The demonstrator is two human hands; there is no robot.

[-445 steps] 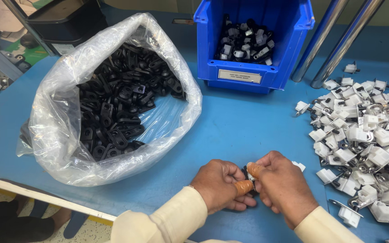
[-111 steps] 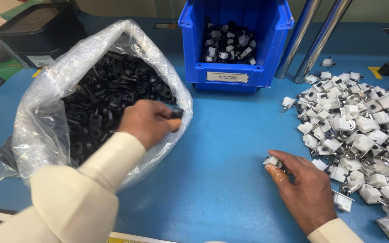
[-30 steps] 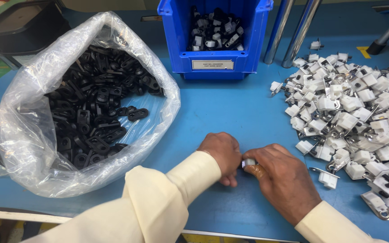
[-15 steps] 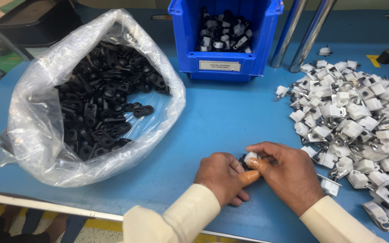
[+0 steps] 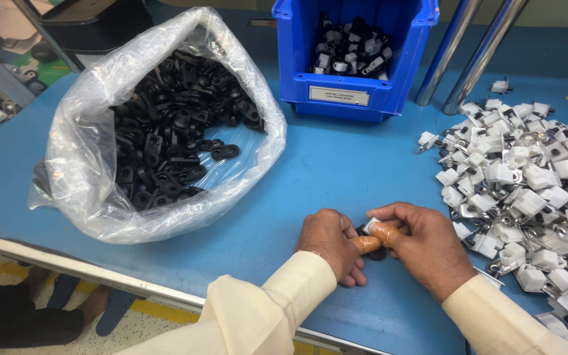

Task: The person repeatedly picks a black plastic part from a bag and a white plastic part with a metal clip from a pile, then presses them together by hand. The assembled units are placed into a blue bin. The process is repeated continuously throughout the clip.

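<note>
Hands meet near bench front edge: left hand and right hand fingers pinch closed on one small clip. Likely light, stiff plastic; grip its edges.

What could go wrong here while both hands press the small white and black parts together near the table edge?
1. The left hand and right hand pinch the white piece by the fingertips only, so it might slip from the grip and roll off the blue table.
2. The right forearm lies close to the white pile and could sweep pieces off the edge.
3. The open bag of black parts sags toward the near edge and may spill.
</note>
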